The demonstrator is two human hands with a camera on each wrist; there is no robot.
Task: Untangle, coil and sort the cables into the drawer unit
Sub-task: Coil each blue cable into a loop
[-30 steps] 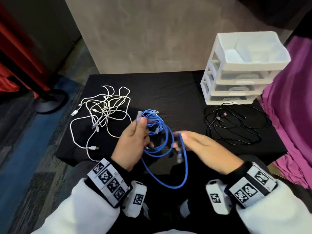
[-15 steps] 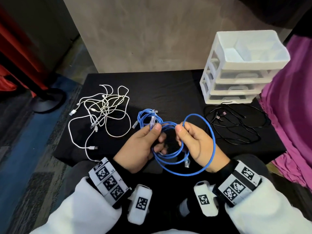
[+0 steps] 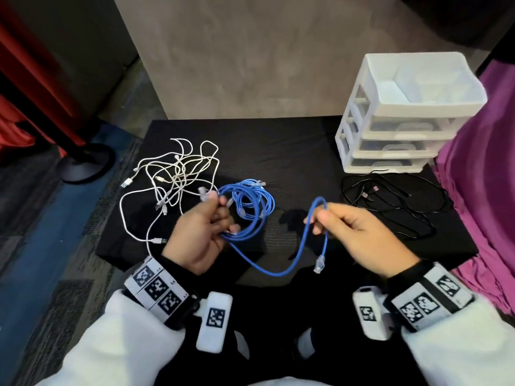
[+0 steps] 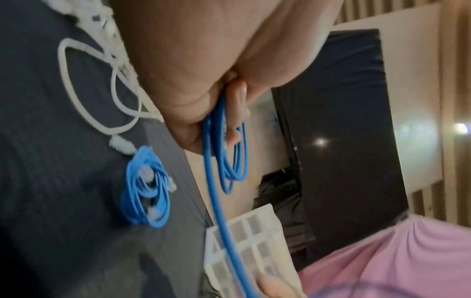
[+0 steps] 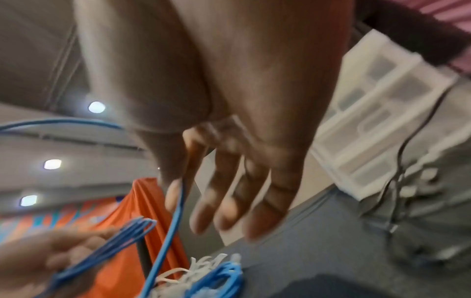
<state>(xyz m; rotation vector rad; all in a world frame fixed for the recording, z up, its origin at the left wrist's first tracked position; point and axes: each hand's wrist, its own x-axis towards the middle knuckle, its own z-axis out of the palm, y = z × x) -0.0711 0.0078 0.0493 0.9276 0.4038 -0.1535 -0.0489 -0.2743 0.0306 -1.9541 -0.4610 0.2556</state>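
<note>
The drawer unit (image 3: 412, 107) is being viewed from above by the head camera, facing forward and down. It is being seen close and tilted by the left wrist camera (image 4: 251, 248), and by the right wrist camera (image 5: 377, 113), both looking along the fingers.

No legible text, only coded square markers on wristbands (image 3: 156, 286).

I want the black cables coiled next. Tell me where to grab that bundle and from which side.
Take the black cables at the plug ends lying near the bundle's left side, coming from above with the right hand. The loops lie flat and loose on the table, so a plug probably gives a firm start for pulling one cable free.
</note>
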